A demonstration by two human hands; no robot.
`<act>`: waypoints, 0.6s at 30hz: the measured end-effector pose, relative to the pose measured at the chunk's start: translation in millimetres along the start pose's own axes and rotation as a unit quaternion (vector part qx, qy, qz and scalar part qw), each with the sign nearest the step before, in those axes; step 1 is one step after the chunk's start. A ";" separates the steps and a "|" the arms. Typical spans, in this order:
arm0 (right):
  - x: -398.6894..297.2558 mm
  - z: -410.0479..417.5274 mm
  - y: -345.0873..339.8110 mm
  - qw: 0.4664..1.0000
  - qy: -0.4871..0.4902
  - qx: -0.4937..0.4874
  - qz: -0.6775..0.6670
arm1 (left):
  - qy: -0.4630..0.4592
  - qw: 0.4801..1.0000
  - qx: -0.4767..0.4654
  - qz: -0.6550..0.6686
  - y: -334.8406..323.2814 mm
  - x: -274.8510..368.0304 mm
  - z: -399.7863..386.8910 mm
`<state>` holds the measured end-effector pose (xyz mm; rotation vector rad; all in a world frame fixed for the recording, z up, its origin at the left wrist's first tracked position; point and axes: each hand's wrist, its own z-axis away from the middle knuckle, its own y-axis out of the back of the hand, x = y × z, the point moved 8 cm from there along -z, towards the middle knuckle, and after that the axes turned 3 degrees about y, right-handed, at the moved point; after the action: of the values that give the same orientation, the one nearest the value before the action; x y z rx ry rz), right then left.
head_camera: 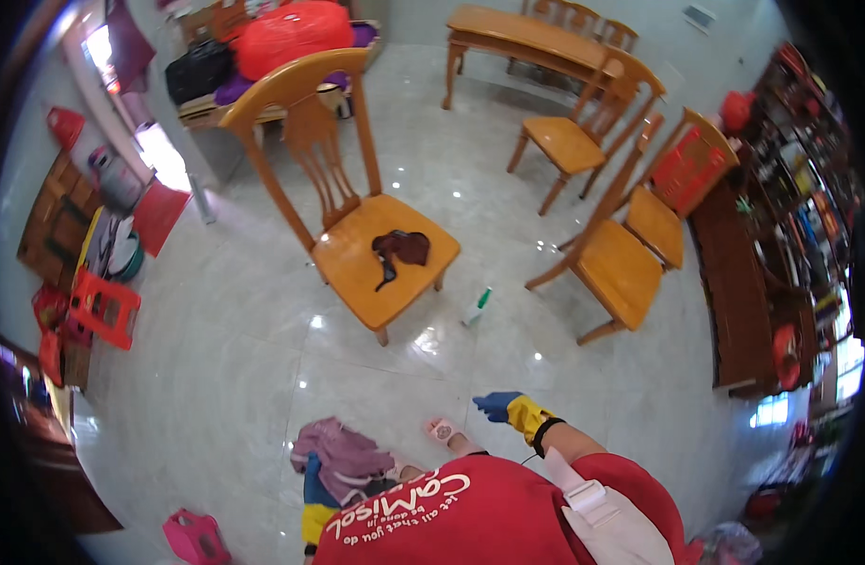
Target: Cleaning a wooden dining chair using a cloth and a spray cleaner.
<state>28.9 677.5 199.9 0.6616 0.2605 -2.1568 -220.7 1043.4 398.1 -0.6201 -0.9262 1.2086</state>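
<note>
My left hand [313, 484], in a blue and yellow rubber glove, grips a mauve garment [344, 455] with pale stripes that hangs low at my left side. Part of this hand is hidden by the cloth and my red shirt. My right hand [497, 407], gloved the same way, is held out over the floor with nothing visible in it. In front of me stands a wooden chair [376, 282] with a slatted back. On its seat lies a crumpled dark brown item [404, 247] with a black strap-like end. A white bottle with a green top [478, 307] is on the floor beside that chair.
More wooden chairs [619, 268] stand to the right, before a dark wooden cabinet [736, 282]. A wooden table [524, 39] is at the back. On the left are a red plastic stool [107, 307] and a gas cylinder [114, 180]. A pink plastic container [196, 537] sits low left.
</note>
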 end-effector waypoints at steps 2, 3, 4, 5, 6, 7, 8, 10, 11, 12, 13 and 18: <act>-36.7 49.8 -6.2 0.988 -0.022 0.049 -0.143 | 0.061 0.997 -0.038 -0.012 -67.0 -0.8 -24.7; -58.2 72.6 -10.3 0.976 -0.009 0.042 -0.215 | 0.093 0.994 -0.047 -0.019 -72.9 -3.6 -41.2; -75.0 92.7 -17.8 0.958 0.004 0.032 -0.284 | 0.123 0.991 -0.055 -0.023 -75.1 -7.0 -56.7; -85.9 113.8 -24.2 0.955 0.005 0.040 -0.294 | 0.135 0.989 -0.058 -0.030 -91.4 -9.0 -65.5; -106.4 130.2 -36.0 0.951 0.033 0.012 -0.308 | 0.132 0.988 -0.072 -0.041 -109.1 -9.7 -70.8; -124.6 140.9 -47.8 0.945 0.062 -0.018 -0.320 | 0.127 0.987 -0.086 -0.051 -126.6 -9.1 -76.5; -132.8 144.8 -60.5 0.947 0.064 -0.031 -0.312 | 0.120 0.988 -0.087 -0.049 -139.4 -6.9 -80.2; -131.2 147.5 -79.8 0.946 0.066 -0.062 -0.310 | 0.150 0.982 -0.097 -0.058 -159.1 -7.2 -75.5; -126.8 149.7 -83.7 0.942 0.088 -0.077 -0.314 | 0.159 0.983 -0.075 -0.050 -166.1 -7.8 -74.5; -117.4 146.1 -82.8 0.947 0.097 -0.053 -0.301 | 0.165 0.982 -0.077 -0.055 -168.0 -7.9 -77.7; -105.4 139.7 -80.6 0.951 0.108 -0.033 -0.287 | 0.168 0.981 -0.077 -0.059 -167.3 -5.0 -78.8; -32.4 114.9 -18.1 0.992 -0.027 0.073 0.095 | 0.133 0.988 -0.070 0.024 -153.3 36.4 -27.9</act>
<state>-11.0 664.3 313.1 0.6801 0.0090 -2.0201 -116.4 1039.3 519.3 -0.8962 -0.7780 1.0779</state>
